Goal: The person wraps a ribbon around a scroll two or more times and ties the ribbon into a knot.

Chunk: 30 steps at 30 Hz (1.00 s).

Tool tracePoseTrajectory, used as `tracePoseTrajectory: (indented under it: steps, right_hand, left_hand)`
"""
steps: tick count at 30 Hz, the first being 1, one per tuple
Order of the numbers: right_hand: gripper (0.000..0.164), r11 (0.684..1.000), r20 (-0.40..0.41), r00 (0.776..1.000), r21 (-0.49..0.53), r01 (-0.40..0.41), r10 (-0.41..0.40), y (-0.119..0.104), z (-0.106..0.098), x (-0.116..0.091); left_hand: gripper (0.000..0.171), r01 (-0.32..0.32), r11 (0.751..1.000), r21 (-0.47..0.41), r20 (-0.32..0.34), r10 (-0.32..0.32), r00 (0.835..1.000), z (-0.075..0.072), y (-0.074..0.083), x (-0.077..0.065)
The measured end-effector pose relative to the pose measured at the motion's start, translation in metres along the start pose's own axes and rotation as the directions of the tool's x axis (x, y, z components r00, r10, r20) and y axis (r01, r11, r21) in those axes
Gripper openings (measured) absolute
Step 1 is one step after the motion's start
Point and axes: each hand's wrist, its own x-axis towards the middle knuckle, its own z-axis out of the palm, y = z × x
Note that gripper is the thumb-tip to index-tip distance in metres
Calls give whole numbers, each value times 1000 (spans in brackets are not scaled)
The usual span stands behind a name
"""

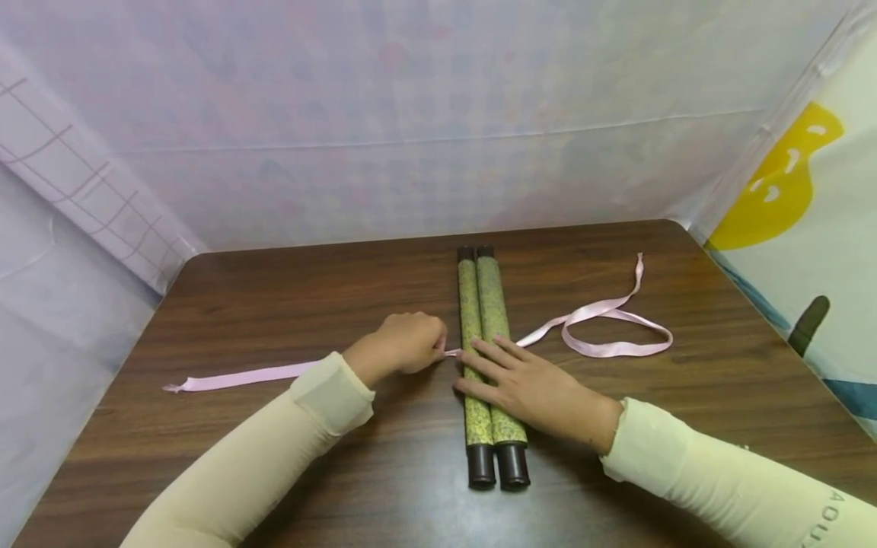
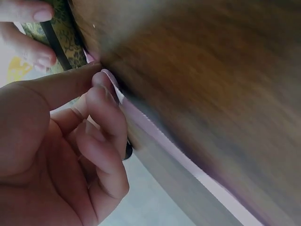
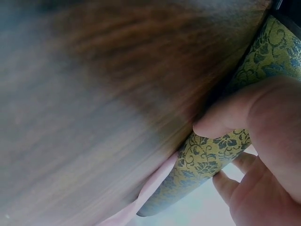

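Two scrolls (image 1: 486, 289) in yellow-green floral brocade with dark end knobs lie side by side on the table, pointing away from me. My right hand (image 1: 537, 388) rests across them with its fingers spread and nearly straight; its thumb touches the brocade in the right wrist view. A pink ribbon (image 1: 253, 375) stretches out on both sides of the scrolls, its middle hidden at them. Just left of the scrolls, my left hand (image 1: 404, 342) pinches the ribbon between thumb and forefinger, the other fingers curled in the left wrist view.
On the right, the ribbon's other length (image 1: 617, 350) lies in a loose loop, its end trailing toward the back. The brown wood-grain table (image 1: 308, 289) meets a pale checked curtain (image 1: 411, 152) behind. Another patterned sheet (image 1: 774, 190) hangs at the right side.
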Motion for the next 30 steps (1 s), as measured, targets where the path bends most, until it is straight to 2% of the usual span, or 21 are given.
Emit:
tracePoseTrajectory:
  steps: [9, 16, 20, 25, 30]
  right_hand:
    - [85, 1000, -23, 1000, 4, 11, -11, 1, -1, 1]
    - [86, 1000, -33, 999, 17, 9, -8, 2, -3, 1]
    - [86, 1000, -25, 1000, 15, 6, -5, 2, -3, 1]
    - [86, 1000, -24, 1000, 17, 4, -3, 1, -2, 1]
    - [91, 998, -27, 999, 65, -15, 17, 1, -3, -2]
  left_hand:
    - [26, 25, 1000, -4, -34, -25, 999, -1, -22, -16]
    - [23, 41, 998, -46, -13, -42, 999, 0, -37, -27]
    - [21, 38, 998, -40, -29, -39, 999, 0, -39, -28]
    - [10, 39, 999, -24, -77, -41, 996, -1, -35, -26]
    - [7, 27, 999, -32, -110, -30, 993, -3, -29, -24]
